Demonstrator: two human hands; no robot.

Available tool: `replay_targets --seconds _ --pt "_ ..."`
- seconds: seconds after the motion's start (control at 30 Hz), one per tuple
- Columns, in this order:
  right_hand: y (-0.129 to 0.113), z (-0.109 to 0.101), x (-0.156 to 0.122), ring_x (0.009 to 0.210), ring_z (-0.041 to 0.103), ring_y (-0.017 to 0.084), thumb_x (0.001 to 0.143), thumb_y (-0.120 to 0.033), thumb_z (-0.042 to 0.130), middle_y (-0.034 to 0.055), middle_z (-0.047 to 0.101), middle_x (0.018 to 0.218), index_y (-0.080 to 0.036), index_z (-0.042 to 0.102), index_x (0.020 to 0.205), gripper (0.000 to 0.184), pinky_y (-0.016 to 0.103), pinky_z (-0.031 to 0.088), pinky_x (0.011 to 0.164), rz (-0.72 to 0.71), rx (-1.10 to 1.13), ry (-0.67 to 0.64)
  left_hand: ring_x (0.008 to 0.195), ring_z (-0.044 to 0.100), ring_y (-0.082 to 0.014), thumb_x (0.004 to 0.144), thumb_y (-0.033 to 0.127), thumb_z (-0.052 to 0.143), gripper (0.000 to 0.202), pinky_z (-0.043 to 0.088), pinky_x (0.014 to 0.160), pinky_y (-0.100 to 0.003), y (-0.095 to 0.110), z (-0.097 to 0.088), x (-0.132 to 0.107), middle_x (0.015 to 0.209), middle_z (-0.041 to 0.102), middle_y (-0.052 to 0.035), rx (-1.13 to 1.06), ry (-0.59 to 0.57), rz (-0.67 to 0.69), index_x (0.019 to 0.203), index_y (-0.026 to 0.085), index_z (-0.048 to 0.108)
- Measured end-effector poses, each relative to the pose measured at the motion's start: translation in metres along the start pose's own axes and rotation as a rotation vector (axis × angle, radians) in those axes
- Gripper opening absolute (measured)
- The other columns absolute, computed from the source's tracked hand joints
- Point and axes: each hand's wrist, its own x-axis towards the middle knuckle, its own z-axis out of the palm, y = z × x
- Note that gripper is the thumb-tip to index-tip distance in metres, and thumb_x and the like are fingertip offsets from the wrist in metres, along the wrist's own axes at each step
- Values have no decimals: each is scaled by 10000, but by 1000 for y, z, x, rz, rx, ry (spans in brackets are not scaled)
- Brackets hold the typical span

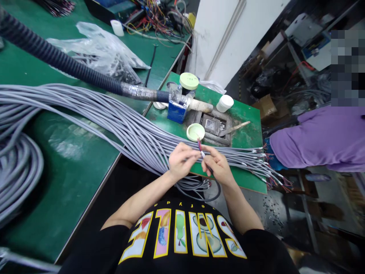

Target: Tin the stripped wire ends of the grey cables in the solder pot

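Between my two hands a grey cable (203, 155) stands with its stripped end up, thin red and purple wires (199, 143) fanning out above a white band. My right hand (218, 164) grips the cable just below that band. From the other side, my left hand (182, 161) is closed, its thumb and forefinger at the white band. Just beyond the wire tips sits a shallow pale green dish (195, 132). Under and behind my hands runs a thick bundle of grey cables (137, 131), its stripped ends (273, 177) hanging past the board's right edge.
A solder pot (212, 125) with a flat stick (235, 128) lies past the dish. Beside it are a blue box (176, 112) with a ribbed hose (71, 62), a lidded jar (189, 81) and a white tub (225, 103). A person in purple (319, 140) is at right.
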Motion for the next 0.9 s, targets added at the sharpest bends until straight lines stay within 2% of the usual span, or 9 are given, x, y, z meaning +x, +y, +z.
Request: replay_targets --seconds 0.07,0.13,0.27,0.37,0.43,0.57,0.67,0.77,0.9 --pt "7 1 -5 341 393 52 860 -426 547 -71 548 526 -220 480 1278 471 174 261 344 13 79 49 644 562 -117 789 230 656 83 465 644 -281 -1 1 -3 676 623 6 1 -118 126 828 256 725" --pt "11 3 -8 333 375 55 841 -442 565 -74 540 514 -223 452 1294 515 177 241 329 13 132 127 667 578 -119 780 237 667 93 473 668 -284 -2 5 -8 724 646 -1 -54 -111 52 853 258 722" --pt "15 12 -9 332 377 62 826 -432 587 -75 550 520 -249 416 1307 542 181 247 326 -4 172 247 737 609 -134 731 400 714 359 487 704 -280 -2 17 -17 856 669 -34 -377 -35 -472 1043 226 672" --pt "17 14 -11 352 434 78 822 -414 594 -68 573 545 -265 423 1305 534 194 325 350 17 174 224 541 578 -128 781 523 620 416 467 596 -272 2 21 -20 557 576 11 -690 -266 -776 986 165 679" --pt "15 6 -13 425 524 105 809 -393 614 -46 608 583 -251 483 1263 493 225 425 426 48 120 142 439 519 -118 783 558 598 431 435 534 -271 6 20 -18 460 496 33 -825 -374 -876 869 145 685" --pt "4 -21 -13 569 574 125 786 -346 637 -26 616 608 -212 654 1045 293 276 488 603 -16 -102 158 599 579 -154 702 564 685 423 454 635 -298 11 14 -12 591 608 -37 -859 -397 -900 676 142 658" --pt "-8 -32 -7 603 541 115 729 -339 689 -21 603 654 -216 709 960 263 268 460 618 -83 -154 168 617 573 -160 691 583 685 447 445 649 -302 13 12 -13 589 617 -51 -841 -530 -924 654 139 661" --pt "-14 -28 0 640 542 129 708 -343 713 -2 616 687 -231 743 884 211 284 454 639 -134 -141 106 595 558 -151 720 592 653 462 444 643 -299 12 11 -19 592 622 -56 -830 -644 -913 655 135 667" --pt "-8 -13 6 606 514 143 654 -368 752 6 578 583 -241 737 667 128 301 428 602 -217 36 141 604 558 -160 764 576 611 455 450 650 -308 9 8 -23 598 628 -70 -798 -710 -855 651 140 677"
